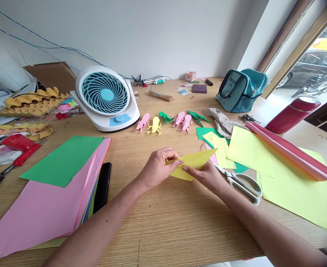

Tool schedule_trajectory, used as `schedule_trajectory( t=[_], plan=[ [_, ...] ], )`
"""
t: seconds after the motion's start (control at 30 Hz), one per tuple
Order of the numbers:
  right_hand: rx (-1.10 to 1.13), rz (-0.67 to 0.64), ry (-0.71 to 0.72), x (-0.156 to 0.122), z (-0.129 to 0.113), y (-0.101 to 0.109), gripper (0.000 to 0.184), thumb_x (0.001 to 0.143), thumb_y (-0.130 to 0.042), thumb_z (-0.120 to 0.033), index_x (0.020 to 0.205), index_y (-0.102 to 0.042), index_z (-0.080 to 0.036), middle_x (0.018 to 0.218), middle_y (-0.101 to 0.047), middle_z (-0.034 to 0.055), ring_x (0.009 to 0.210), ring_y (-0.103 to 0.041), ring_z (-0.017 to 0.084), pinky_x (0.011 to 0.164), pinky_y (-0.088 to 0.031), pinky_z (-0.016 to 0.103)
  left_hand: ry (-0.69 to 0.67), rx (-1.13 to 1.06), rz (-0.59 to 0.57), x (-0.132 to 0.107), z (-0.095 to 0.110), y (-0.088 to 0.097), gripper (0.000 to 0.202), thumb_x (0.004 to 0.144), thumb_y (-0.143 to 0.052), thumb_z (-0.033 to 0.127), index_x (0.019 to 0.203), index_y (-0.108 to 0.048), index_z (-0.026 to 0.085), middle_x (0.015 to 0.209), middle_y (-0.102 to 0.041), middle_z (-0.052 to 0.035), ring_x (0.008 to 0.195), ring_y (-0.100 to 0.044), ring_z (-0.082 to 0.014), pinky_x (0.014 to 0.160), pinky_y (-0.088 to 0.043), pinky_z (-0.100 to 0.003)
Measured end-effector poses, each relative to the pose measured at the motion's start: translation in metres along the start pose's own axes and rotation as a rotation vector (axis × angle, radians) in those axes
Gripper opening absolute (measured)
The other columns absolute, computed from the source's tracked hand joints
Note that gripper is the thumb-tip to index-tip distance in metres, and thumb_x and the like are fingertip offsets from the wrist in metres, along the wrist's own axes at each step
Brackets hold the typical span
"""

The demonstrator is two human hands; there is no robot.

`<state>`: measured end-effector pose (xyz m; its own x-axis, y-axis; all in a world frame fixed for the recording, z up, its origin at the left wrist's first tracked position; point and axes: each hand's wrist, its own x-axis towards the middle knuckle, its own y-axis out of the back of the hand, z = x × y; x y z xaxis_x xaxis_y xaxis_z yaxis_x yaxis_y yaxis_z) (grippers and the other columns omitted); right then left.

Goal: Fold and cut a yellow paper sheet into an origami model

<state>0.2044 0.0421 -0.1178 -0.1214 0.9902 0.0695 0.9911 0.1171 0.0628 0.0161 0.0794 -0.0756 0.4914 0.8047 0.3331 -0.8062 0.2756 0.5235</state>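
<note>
Both hands hold a folded yellow paper [193,161] just above the wooden table [163,218]. My left hand [156,167] pinches its left end with thumb and fingers closed. My right hand [205,174] grips the lower edge from beneath, with the paper's pointed tip sticking out to the right. White-handled scissors [243,182] lie right beside my right hand.
A stack of coloured sheets [55,193] with a black phone [102,185] lies left. Folded paper insects [169,121] line up behind, before a white fan [106,98]. Yellow-green sheets [291,178], pink rolled paper [288,150], a red bottle [293,115] and a teal bag [240,91] sit right.
</note>
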Motion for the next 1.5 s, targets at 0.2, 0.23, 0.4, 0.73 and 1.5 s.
schedule_trajectory(
  t=[0.2,0.23,0.4,0.73,1.5],
  plan=[
    [-0.022,0.048,-0.023,-0.002,0.000,-0.003,0.030,0.074,-0.077,-0.046,0.089,-0.071,-0.020,0.088,-0.076,0.0060,0.075,-0.069,0.022,0.064,-0.057,0.031,0.108,-0.114,-0.018,0.000,0.000,-0.002,0.016,0.082,-0.068,0.025,0.070,-0.065,0.016,0.073,-0.061,0.0016,0.070,-0.055,-0.0114,0.067,-0.043,-0.022],
    [-0.019,0.050,-0.021,-0.002,0.000,-0.004,0.031,0.074,-0.077,-0.046,0.089,-0.071,-0.020,0.087,-0.076,0.0058,0.074,-0.069,0.022,0.064,-0.056,0.031,0.111,-0.121,-0.026,-0.001,0.000,-0.002,0.016,0.082,-0.068,0.025,0.069,-0.064,0.016,0.072,-0.061,0.0017,0.070,-0.055,-0.0112,0.067,-0.043,-0.022],
    [-0.048,0.068,0.037,-0.005,-0.005,-0.007,0.027,0.073,-0.077,-0.047,0.077,-0.068,-0.022,0.074,-0.073,0.0033,0.064,-0.065,0.020,0.055,-0.053,0.029,0.156,-0.111,-0.086,-0.002,0.005,-0.001,0.014,0.082,-0.067,0.024,0.071,-0.063,0.016,0.070,-0.059,0.0031,0.068,-0.052,-0.0105,0.065,-0.041,-0.022],
    [0.119,0.008,-0.089,-0.002,-0.004,-0.005,0.039,0.065,-0.082,-0.048,0.087,-0.075,-0.017,0.085,-0.077,0.0071,0.074,-0.070,0.024,0.066,-0.058,0.034,0.084,-0.008,-0.026,-0.001,0.006,0.000,0.013,0.083,-0.064,0.019,0.072,-0.060,0.016,0.075,-0.060,0.0019,0.073,-0.056,-0.0117,0.068,-0.043,-0.022],
    [-0.107,0.002,0.018,-0.010,-0.010,-0.002,0.033,0.079,-0.071,-0.049,0.081,-0.071,-0.017,0.078,-0.073,0.0058,0.067,-0.063,0.020,0.061,-0.050,0.031,0.108,-0.160,-0.019,0.001,0.005,0.009,0.016,0.083,-0.067,0.025,0.071,-0.066,0.015,0.071,-0.063,0.0005,0.069,-0.058,-0.0113,0.066,-0.045,-0.021]
  ],
)
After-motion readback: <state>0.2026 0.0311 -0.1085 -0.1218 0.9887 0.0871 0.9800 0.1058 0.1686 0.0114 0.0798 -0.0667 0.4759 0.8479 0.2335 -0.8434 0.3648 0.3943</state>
